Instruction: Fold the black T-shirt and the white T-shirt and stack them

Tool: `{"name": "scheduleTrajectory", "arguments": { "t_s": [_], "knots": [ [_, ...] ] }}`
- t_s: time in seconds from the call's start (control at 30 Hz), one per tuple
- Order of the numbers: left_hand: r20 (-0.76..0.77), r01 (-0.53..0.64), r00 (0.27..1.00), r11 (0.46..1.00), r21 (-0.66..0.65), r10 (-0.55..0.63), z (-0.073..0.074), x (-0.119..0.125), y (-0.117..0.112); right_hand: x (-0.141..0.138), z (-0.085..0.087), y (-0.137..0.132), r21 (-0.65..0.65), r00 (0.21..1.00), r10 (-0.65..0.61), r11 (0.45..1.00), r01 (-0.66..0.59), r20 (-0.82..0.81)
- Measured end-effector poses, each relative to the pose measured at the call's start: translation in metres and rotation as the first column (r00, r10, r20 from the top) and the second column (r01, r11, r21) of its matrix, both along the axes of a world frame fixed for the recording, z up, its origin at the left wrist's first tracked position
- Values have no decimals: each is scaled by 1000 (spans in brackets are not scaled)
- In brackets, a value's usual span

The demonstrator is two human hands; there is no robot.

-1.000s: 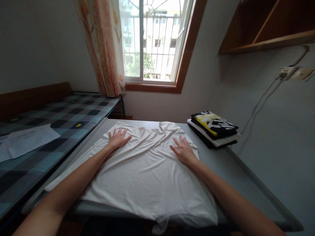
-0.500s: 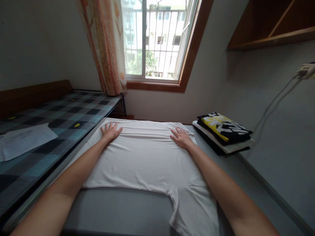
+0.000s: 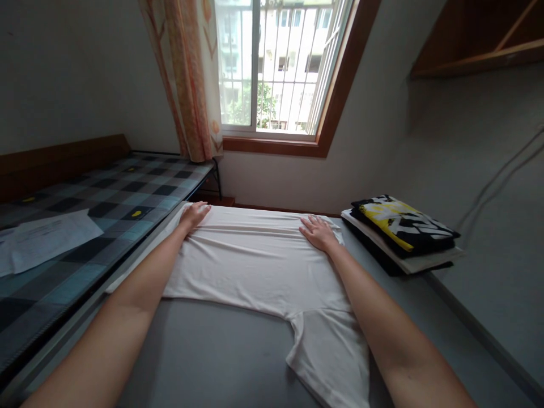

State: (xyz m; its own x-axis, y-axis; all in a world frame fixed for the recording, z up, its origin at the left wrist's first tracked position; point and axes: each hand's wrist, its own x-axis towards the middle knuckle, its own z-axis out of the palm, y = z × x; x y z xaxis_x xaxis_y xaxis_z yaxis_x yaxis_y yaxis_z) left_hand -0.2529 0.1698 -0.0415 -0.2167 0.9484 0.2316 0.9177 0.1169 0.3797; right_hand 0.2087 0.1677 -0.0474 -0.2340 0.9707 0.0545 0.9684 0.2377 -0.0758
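Observation:
A white T-shirt [image 3: 255, 263] lies spread across the grey table [image 3: 221, 362], one sleeve trailing toward me at the lower right. My left hand [image 3: 193, 215] rests flat on the shirt's far left corner, fingers stretched out. My right hand [image 3: 318, 232] lies flat on the far right part of the shirt, fingers spread. Neither hand holds anything. Both forearms reach out over the table and the cloth.
A stack of folded clothes [image 3: 403, 232], black with yellow and white on top, sits on the table's right side by the wall. A bed with a checked cover [image 3: 85, 209] and a sheet of paper [image 3: 42, 238] stands on the left. A window and curtain are beyond.
Both hands slid away from me to the shirt's far edge and pushed it along the table. The creases in the cloth are smoothed out, and bare table now shows in front.

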Motion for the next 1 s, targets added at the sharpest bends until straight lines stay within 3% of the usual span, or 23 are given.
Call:
{"name": "scheduleTrajectory", "arguments": {
  "t_s": [0.1, 0.17, 0.23, 0.37, 0.53, 0.8, 0.9, 1.0],
  "knots": [
    [-31, 19, 999, 981, 195, -13, 3, 2, -13, -1, 1, -4, 72, 1000, -4, 997, 6, -23],
    [-117, 26, 993, 972, 233, 2, 3, 5, -31, -2, 3, -9, 139, 999, -21, 990, 27, -44],
    [-200, 42, 980, 987, 152, -11, 3, 9, -56, -2, 5, -14, 211, 996, -65, 975, 77, -66],
    [-309, 60, 946, 990, -128, -97, -1, 17, -112, -6, 10, -26, 269, 986, -154, 949, 164, -56],
    [-303, -80, 953, 962, -261, -3, -6, 16, -160, -14, 18, -54, 226, 992, -119, 968, 108, 36],
    [-300, -102, 954, 957, -270, 17, -10, 14, -166, -16, 8, -143, 120, 996, -39, 992, 49, -85],
    [-305, -95, 952, 955, -280, 5, -9, 14, -164, -15, 0, -153, 39, 995, -93, 995, 94, -27],
    [-316, -93, 949, 956, -278, 1, -7, 13, -156, -14, -1, -142, 6, 994, -108, 994, 108, 10]
  ]
}}
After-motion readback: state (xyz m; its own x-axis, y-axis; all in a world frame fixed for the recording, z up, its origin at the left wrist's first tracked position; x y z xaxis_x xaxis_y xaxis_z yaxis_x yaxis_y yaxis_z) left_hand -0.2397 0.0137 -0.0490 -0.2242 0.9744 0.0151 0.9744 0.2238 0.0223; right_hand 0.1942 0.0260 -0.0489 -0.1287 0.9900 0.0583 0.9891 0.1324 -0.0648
